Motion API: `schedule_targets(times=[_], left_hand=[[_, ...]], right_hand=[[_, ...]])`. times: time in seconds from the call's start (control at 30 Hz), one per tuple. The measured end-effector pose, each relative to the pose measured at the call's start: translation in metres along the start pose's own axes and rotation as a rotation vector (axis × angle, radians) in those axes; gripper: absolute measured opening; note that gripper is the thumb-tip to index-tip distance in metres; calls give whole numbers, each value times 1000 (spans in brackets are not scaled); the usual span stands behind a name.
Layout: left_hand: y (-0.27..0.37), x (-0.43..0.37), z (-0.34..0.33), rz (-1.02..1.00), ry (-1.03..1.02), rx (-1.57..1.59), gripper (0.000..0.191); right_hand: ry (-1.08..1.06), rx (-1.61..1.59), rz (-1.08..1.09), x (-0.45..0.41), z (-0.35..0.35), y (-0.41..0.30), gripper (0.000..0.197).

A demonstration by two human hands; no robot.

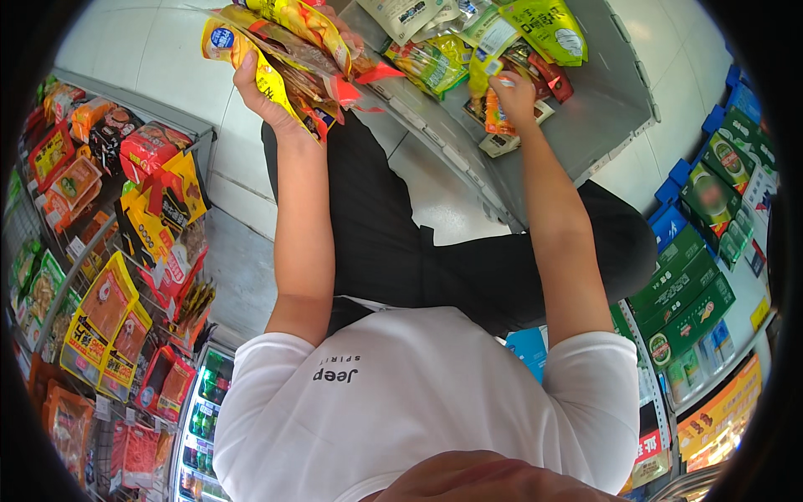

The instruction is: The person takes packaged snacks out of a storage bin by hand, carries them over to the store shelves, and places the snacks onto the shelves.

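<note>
My left hand [263, 94] holds a bunch of plastic snack packets [276, 81], mostly yellow and red, with its thumb across the nearest one. Fingers [342, 28] show at the bunch's far side; whose they are I cannot tell. Inside a grey plastic crate [590, 125], my right hand [517, 100] grips a small orange packet [499, 113], fingertips at its upper end. Around it in the crate lie a green-yellow pouch [552, 31], a green packet with a clear front [433, 66], a dark red packet [552, 75] and pale pouches [408, 16].
A wire rack [69, 282] of hanging and stacked packaged foods stands at the left. Green cartons [684, 301] and blue crates [677, 176] line the right side. My legs in black trousers [376, 219] are spread on the tiled floor [244, 150], close to the crate's near wall.
</note>
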State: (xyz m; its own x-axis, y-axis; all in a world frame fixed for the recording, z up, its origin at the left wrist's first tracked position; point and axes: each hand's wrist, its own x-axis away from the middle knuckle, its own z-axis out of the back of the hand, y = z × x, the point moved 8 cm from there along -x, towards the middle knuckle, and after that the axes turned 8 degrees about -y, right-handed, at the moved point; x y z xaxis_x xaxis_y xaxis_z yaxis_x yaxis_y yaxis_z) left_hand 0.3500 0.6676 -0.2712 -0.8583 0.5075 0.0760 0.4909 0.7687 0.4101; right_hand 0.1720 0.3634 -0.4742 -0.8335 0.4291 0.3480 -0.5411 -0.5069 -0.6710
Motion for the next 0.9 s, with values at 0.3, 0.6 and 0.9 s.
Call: schedule_targets(times=[0.3,0.6,0.9], left_hand=[[-16,-3,-18,101,-180,104,97],[-25,10,-30,92,-304,26,86],[0,13,20,16,-374,190,87]], right_hand=[[-374,-465,144,-17,96,-202,17],[-523,-422,431,41,120,-379,16],[-583,-608,332,44,52,-377,20]])
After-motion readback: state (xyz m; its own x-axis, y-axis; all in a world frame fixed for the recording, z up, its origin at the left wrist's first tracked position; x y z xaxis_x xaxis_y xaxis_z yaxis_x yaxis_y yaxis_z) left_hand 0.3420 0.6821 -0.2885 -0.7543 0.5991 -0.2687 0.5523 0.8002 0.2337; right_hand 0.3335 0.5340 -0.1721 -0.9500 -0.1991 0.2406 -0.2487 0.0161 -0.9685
